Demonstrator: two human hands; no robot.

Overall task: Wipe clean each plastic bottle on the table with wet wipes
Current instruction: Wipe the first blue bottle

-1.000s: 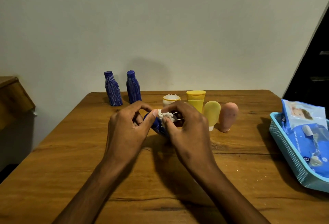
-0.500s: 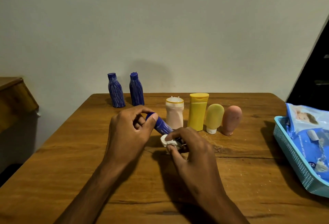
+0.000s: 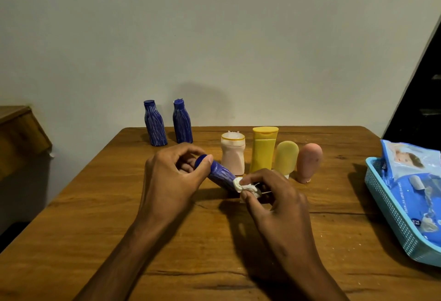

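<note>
Bare tabletop [image 3: 95, 229] lies open near and left; four bottles [image 3: 262, 152] block the far middle, a basket [image 3: 391, 214] the right.

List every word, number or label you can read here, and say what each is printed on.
"BABY WET WIPES", upside down, on the blue wipes pack in the basket; the word before it is blurred.
"72" near that pack's lower end.
The bottles show no readable text.

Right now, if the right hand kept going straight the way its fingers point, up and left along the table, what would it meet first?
The tilted blue bottle: the right hand already presses the white wipe against its lower end. Beyond it, probably the left hand gripping the cap, though depth is unclear.
</note>
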